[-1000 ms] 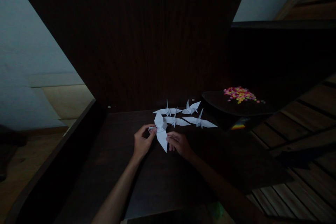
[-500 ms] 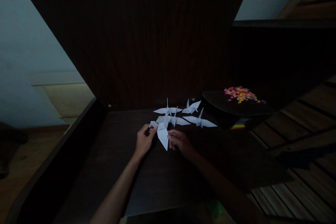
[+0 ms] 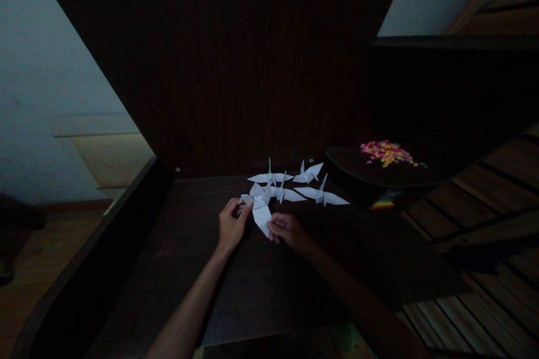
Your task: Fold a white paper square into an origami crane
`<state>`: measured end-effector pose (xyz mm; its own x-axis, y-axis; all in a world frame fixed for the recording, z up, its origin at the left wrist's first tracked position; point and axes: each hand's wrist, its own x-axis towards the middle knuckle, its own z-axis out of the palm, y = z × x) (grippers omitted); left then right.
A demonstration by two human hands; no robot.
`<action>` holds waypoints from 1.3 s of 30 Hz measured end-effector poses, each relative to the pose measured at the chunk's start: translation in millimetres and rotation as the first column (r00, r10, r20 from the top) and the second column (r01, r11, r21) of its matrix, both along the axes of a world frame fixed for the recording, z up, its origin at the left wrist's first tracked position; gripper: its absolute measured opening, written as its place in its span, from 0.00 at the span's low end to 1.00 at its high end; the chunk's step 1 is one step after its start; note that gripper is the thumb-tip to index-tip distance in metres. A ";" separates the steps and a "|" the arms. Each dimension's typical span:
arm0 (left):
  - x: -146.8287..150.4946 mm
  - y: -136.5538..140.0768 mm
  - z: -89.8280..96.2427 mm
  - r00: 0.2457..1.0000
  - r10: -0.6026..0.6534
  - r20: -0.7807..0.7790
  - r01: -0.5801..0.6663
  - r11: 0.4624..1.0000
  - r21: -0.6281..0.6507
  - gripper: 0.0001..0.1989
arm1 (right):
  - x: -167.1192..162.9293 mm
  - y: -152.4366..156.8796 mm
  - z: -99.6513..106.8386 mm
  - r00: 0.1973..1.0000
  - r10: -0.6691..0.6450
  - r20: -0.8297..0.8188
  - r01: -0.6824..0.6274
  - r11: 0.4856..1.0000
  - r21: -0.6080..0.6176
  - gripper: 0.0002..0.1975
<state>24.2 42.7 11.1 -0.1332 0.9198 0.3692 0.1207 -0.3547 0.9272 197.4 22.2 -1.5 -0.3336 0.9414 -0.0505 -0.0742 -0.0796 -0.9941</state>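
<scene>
A white folded paper crane (image 3: 261, 216) is held between my two hands, its wings spread. The fingers of my left hand (image 3: 233, 221) pinch the bent head end on its left side. With thumb and fingers my right hand (image 3: 286, 230) grips the near wing by its right edge. Just beyond lie several more white paper cranes: one (image 3: 286, 194) right behind the held one and partly covered by it, one (image 3: 322, 196) to the right, one (image 3: 272, 178) at the back, and one (image 3: 309, 173) at the back right.
The cranes rest on a dark wooden desk (image 3: 168, 269) against a tall dark back panel (image 3: 252, 67). A raised side board (image 3: 96, 252) bounds the left. On a small rounded shelf (image 3: 349, 165) at right sits a pile of small colourful pieces (image 3: 387, 152).
My right hand has closed on the near wing and moved slightly down. That wing now bends a little, and the far wing appears more spread. My left hand keeps its pinch.
</scene>
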 end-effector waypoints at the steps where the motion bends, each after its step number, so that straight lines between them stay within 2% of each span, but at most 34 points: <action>1: 0.0 -0.3 0.3 1.000 -0.004 -0.002 0.004 1.000 0.005 0.09 | 0.8 0.2 -0.3 1.000 0.003 0.023 -0.003 1.000 0.015 0.17; 4: -1.8 -1.0 1.6 0.999 -0.003 -0.048 0.005 0.999 0.036 0.08 | 4.1 2.0 -0.3 0.993 -0.004 0.117 -0.008 0.995 0.100 0.19; 6: -3.8 -1.3 2.8 0.995 -0.010 -0.101 0.017 0.998 0.061 0.07 | 6.1 4.1 0.5 0.985 -0.077 0.157 0.053 0.986 0.156 0.19; 9: -5.6 -1.9 4.4 0.980 -0.085 -0.178 0.097 0.993 0.064 0.07 | 7.2 7.5 0.7 0.965 -0.234 0.119 0.215 0.964 0.156 0.15; 12: -4.9 -2.8 5.2 0.964 -0.160 -0.213 0.173 0.984 0.040 0.08 | 5.8 8.9 -1.3 0.957 -0.287 0.042 0.278 0.949 0.146 0.17; 18: -3.5 -2.6 4.7 0.969 -0.187 -0.159 0.193 0.981 0.021 0.08 | 3.8 6.6 -1.7 0.936 -0.352 -0.014 0.345 0.906 0.245 0.13; 23: -2.1 -2.1 2.8 0.975 -0.204 -0.091 0.199 0.978 -0.057 0.10 | 2.9 6.1 -0.2 0.927 -0.373 -0.046 0.369 0.878 0.305 0.11; 32: 9.1 -6.1 0.7 0.979 -0.189 0.082 0.198 0.971 -0.133 0.11 | 1.5 5.6 -4.8 0.921 -0.390 -0.007 0.382 0.897 0.220 0.11; 36: 12.2 -9.5 0.5 0.974 -0.175 0.142 0.197 0.967 -0.160 0.12 | 0.4 1.4 -5.8 0.930 -0.364 0.048 0.341 0.904 0.257 0.11; 39: 13.9 -12.1 -1.3 0.991 -0.116 0.064 0.123 0.984 -0.125 0.13 | -2.9 -2.7 -4.7 0.910 -0.405 0.091 0.358 0.876 0.321 0.11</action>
<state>38.1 30.6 9.8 -0.0365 0.9695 0.2422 0.0312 -0.2412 0.9700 194.5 19.4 -6.1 0.0446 0.9734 0.2246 0.1127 0.2185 -0.9693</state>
